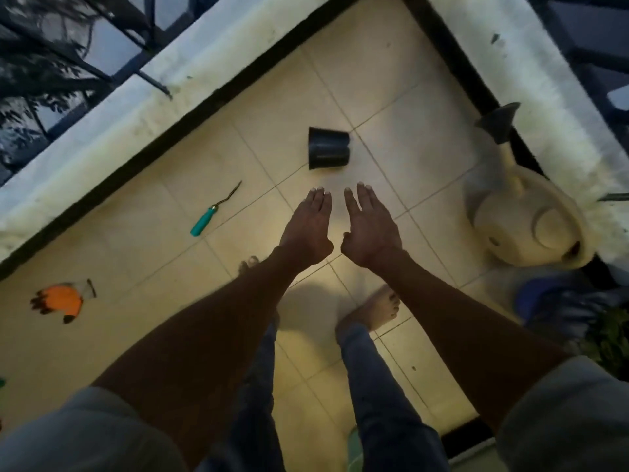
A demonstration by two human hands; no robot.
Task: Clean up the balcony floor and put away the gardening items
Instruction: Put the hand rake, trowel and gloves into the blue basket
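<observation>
Two hands are held out side by side above the tiled floor point(391, 107), backs up, with nothing in either. The left hand point(308, 229) has its fingers straight and close together, the thumb tucked at the inner side. The right hand point(369, 229) is likewise flat, fingers straight and slightly spread, thumb bent in toward the left hand. The two hands are just apart, not touching.

Beyond the fingertips a black pot point(328, 148) is seen lying on its side on the floor, its open mouth turned toward the left of the view; it is near both hands but not touched by either. Further left a hand tool point(212, 212) with a teal handle and a thin curved metal blade lies flat on the tiles, well apart from the pot. Near the left edge an orange glove point(59, 301) with dark fingertips lies on the floor, somewhat blurred. At the right, a cream watering can point(520, 216) with a dark spout is seen against the low white wall point(102, 131). Below it a blue and dark object point(558, 304) and some green leaves point(609, 335) are blurred, and what they are cannot be told.

Two bare feet are seen on the tiles under the forearms, the right foot point(374, 310) plainer than the left.
</observation>
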